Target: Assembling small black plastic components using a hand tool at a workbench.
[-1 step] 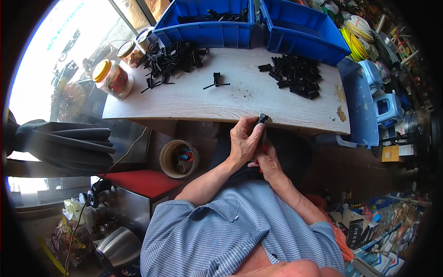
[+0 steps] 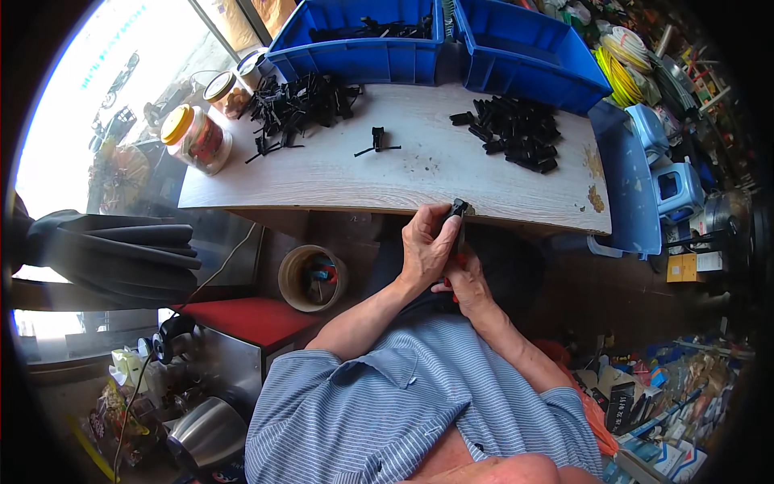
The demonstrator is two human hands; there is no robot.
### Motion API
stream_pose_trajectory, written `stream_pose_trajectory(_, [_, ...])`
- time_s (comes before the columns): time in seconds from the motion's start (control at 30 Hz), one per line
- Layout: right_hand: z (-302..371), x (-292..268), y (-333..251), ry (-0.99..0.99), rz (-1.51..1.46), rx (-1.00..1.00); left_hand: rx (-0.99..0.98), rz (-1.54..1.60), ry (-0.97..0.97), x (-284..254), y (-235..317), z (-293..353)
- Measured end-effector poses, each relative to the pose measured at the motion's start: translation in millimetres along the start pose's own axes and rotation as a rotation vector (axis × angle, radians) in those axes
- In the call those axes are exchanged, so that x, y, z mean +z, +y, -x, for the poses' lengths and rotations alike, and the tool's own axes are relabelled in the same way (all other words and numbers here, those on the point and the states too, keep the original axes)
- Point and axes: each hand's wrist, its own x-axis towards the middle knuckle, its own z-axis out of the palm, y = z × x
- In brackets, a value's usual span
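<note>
At the table's front edge, my left hand is closed round a small black plastic part, its thumb pressed along it. Just below and to the right, my right hand is wrapped round a red-handled hand tool. The tool's dark upper end runs up beside the left thumb to the part; its jaws are hidden, so its exact kind cannot be made out. One black part with two thin side arms stands alone on the white table.
A heap of armed black parts lies on the table's left, and short black pieces are piled right. Behind stand two blue crates. Lidded jars line the left edge. A bucket is below, beside a red-topped cabinet.
</note>
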Motion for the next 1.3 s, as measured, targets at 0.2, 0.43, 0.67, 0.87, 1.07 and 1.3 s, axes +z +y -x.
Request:
stream_pose_trajectory(0.2, [-3, -4, 6, -0.07, -0.058, 0.077, 0.025, -0.124, -0.056, -2, -1, 6])
stream_pose_trajectory(0.43, [-10, -7, 5, 0.071, -0.204, 0.114, 0.059, -0.317, -0.151, 16, 24, -14])
stream_pose_trajectory(0.67, [-18, -29, 5, 0.167, -0.369, 0.095, 0.334, -0.379, -0.25, 69, 19, -101])
stream_pose_trajectory(0.87, [-8, -40, 17, 0.176, -0.378, 0.087, 0.757, -0.828, -0.008, 37, 45, -138])
stream_pose_trajectory(1.07, [-16, -36, 25, 0.143, -0.365, 0.073, 0.424, -1.383, 0.044, -74, 31, -133])
stream_pose_trajectory(1.3, [-17, -41, 24, 0.089, -0.362, 0.054, 0.559, -0.891, -0.067, -70, 25, -118])
